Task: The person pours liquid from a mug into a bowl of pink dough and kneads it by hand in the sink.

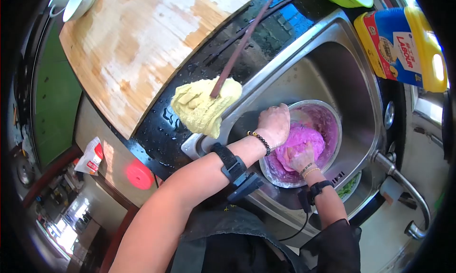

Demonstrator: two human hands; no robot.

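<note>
The left arm (190,185) has a string of round black beads (259,139), with a few yellow ones. Next is a fat black strap (227,159) with a dark, boxy part (244,183). The right arm (330,204) has a thin ring of light gold beads (310,172), a black band (320,188) and a loose black sleeve (332,247). The clothes (225,225) in front are dark gray and black.

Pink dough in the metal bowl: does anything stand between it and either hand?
Nothing visible does. The right hand is on the pink dough. The left hand is at the side of the bowl, with no separate object seen between it and the dough; whether it grips the rim is hidden.
</note>
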